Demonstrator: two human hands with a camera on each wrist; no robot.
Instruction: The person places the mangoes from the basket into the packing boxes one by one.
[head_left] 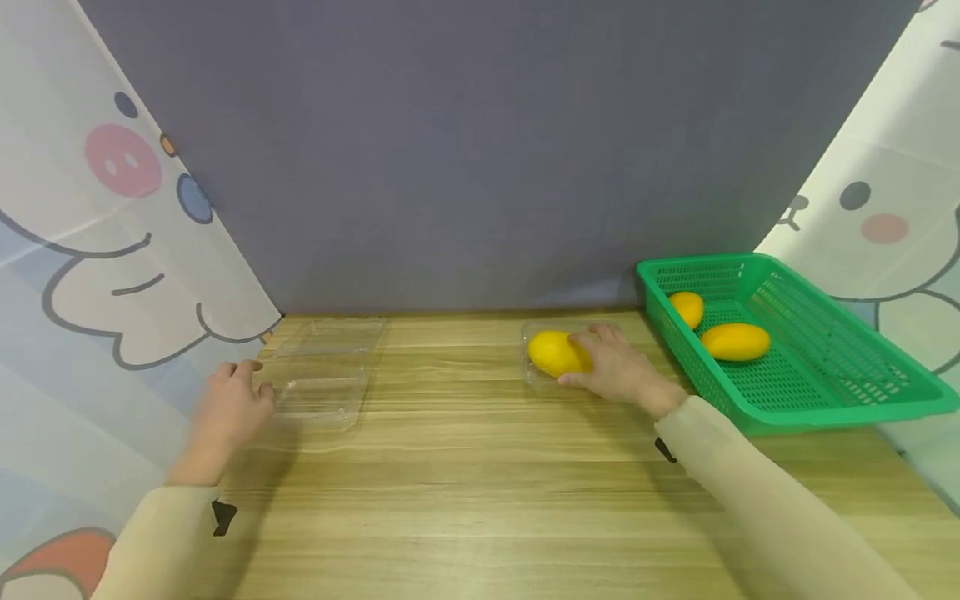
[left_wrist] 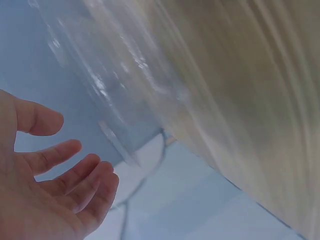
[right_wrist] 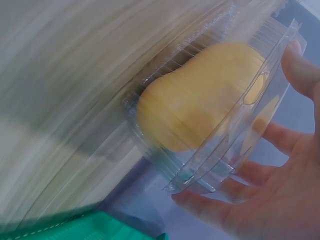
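Note:
My right hand (head_left: pixel 621 367) holds a clear plastic box (right_wrist: pixel 167 127) by its lid side. Its thumb is at one edge and its fingers spread along the other. Inside lies a yellow mango (head_left: pixel 555 353), seen through the plastic in the right wrist view. At the left, my left hand (head_left: pixel 234 407) hovers with loosely bent fingers and nothing in its grasp. Just beyond those fingertips, a second clear plastic box (head_left: pixel 322 387) lies opened out, with no fruit in it.
To the right stands a green perforated basket (head_left: pixel 832 414) with two more fruits in it, a mango (head_left: pixel 735 342) and a partly hidden one (head_left: pixel 687 308). A grey panel (head_left: pixel 465 158) rises behind the wooden table (head_left: pixel 465 492). Cartoon-printed sheets (head_left: pixel 82 250) flank both sides.

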